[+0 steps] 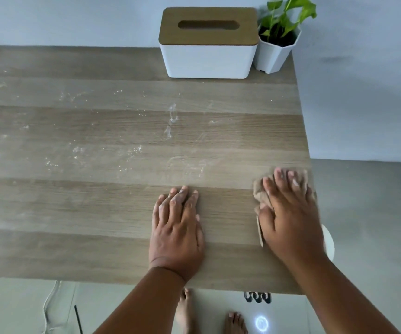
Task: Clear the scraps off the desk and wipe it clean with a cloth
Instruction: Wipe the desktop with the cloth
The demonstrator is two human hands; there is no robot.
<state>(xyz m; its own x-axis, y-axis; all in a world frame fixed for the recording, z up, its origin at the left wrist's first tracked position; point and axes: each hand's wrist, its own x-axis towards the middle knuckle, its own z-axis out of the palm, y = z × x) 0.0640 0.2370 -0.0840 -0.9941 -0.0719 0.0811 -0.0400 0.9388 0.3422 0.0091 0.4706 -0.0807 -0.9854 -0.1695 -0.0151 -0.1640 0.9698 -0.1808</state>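
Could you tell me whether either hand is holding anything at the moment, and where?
The right hand presses flat on the middle of the cloth; the left hand rests bare on the desk.

No text, label, brand or number can be read anywhere here; the dark marks on the floor (257,297) are illegible.

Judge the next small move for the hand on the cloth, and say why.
Probably sweep the cloth leftward under the right hand: it lies at the desk's right edge, while white specks and smears remain further left.
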